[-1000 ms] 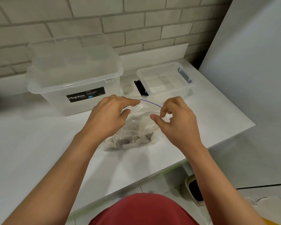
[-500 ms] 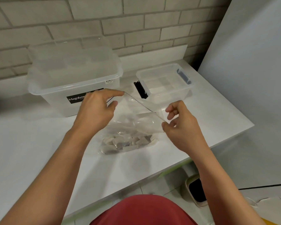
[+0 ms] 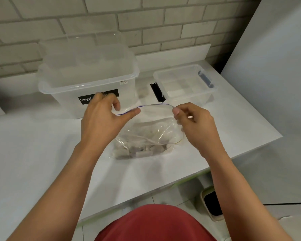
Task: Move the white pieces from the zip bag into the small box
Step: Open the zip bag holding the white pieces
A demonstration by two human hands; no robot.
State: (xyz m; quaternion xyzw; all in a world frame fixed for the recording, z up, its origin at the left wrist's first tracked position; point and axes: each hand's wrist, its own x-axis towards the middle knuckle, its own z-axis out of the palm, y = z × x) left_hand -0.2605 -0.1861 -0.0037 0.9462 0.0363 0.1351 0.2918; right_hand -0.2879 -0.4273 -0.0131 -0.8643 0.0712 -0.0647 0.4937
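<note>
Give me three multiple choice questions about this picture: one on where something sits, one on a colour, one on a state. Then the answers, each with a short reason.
1. Where does the small box stand relative to the large bin?
A. on its lid
B. to its right, on the table
C. on the floor

2. The zip line along the top edge of the zip bag is:
A. blue
B. orange
C. black

3. The small box is:
A. lidded
B. upside down
C. open on top

Answers:
1. B: both stand side by side on the white table.
2. A: a thin blue line runs along the rim.
3. C: its inside shows and no lid covers it.
</note>
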